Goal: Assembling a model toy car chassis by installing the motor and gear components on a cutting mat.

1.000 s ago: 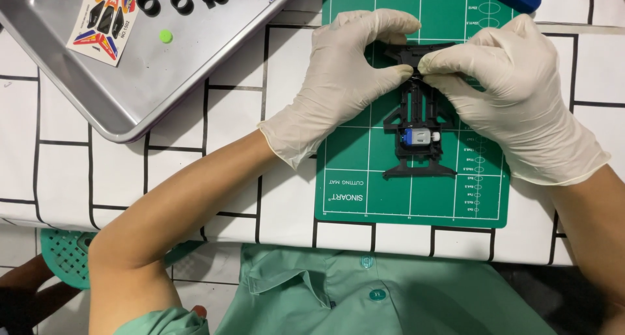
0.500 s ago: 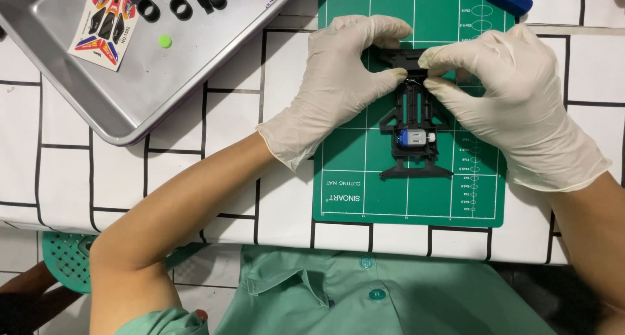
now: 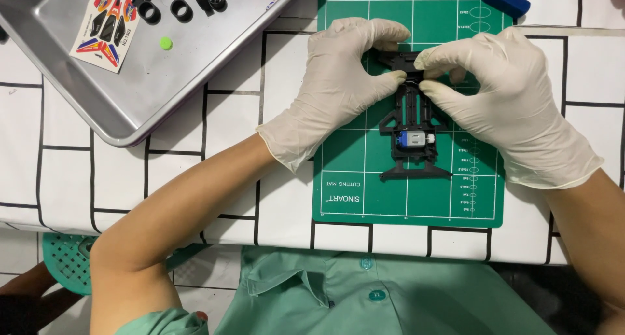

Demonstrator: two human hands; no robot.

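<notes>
Chassis: black plastic, small motor seated; left hand, right hand grip clamped on front.

— What's on the mat?

— I see a black plastic toy-car chassis lying flat and lengthwise on the green cutting mat, a small blue-and-silver motor seated near its rear end.

— And its front?

— Pinched from both sides; its far end is partly hidden.

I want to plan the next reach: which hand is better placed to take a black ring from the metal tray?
Left, probably. The left hand is on the tray side, nearer the black rings. The right hand pinches the black chassis on the mat's far side and would have to cross over.
</notes>
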